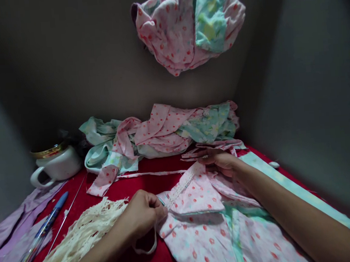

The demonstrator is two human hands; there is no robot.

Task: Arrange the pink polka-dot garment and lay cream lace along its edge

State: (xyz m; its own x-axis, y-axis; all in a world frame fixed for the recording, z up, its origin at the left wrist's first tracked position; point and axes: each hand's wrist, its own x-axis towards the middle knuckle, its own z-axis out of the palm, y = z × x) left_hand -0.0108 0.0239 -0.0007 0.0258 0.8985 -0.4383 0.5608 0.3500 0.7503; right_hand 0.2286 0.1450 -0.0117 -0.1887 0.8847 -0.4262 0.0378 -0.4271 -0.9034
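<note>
A pink cloth piece with red dots [198,234] and mint-green parts lies in front of me on a red cloth [155,185]. Along its upper edge runs a narrow white lace trim [183,185]. My left hand [148,212] is closed in a pinch on the trim's near end at the cloth's left corner, and a loose loop of trim hangs below it. At the far end of the trim, my right hand [221,161] rests with fingers stretched out over the cloth's edge. Its fingertips are partly lost in shadow.
Cream lace [80,231] is heaped at left, beside a thin metal rod [68,212], a blue pen [43,232] and purple cloth [26,211]. A white mug [59,164] stands behind. Fabric scraps [168,127] line the wall; a dotted cloth bundle [173,34] hangs above.
</note>
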